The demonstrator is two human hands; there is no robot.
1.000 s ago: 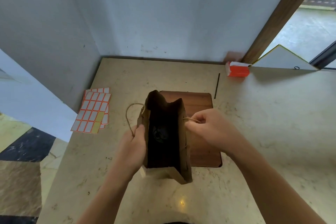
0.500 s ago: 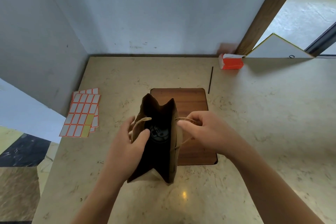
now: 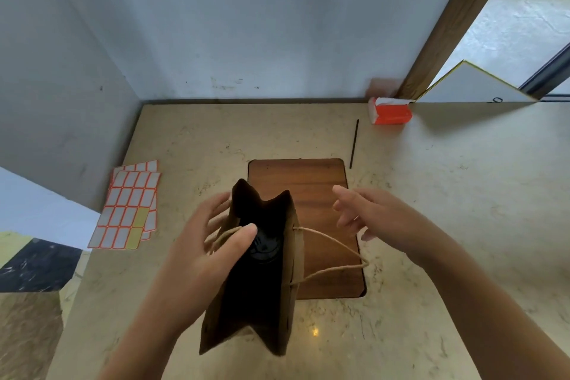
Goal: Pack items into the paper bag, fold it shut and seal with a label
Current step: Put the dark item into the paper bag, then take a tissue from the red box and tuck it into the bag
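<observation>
A brown paper bag point(image 3: 288, 302) stands open-mouthed in the middle of the stone counter, partly over a wooden board point(image 3: 311, 191). A dark round item point(image 3: 265, 248) lies deep inside it. My left hand point(image 3: 212, 253) grips the bag's left wall, thumb over the rim and on the left twine handle. My right hand point(image 3: 373, 216) hovers open to the right of the bag, touching nothing. The right twine handle point(image 3: 336, 256) hangs loose over the board. Sheets of orange-bordered labels point(image 3: 128, 210) lie at the left edge of the counter.
A red and white packet point(image 3: 390, 111) sits at the back by the wall. A thin black stick point(image 3: 354, 143) lies behind the board. A white panel point(image 3: 472, 85) leans at the back right. The counter drops off on the left to a tiled floor point(image 3: 27, 268).
My right hand let go of the right twine handle and drew away to the right, fingers spread. The handle dropped onto the board. My left hand kept its hold on the bag.
</observation>
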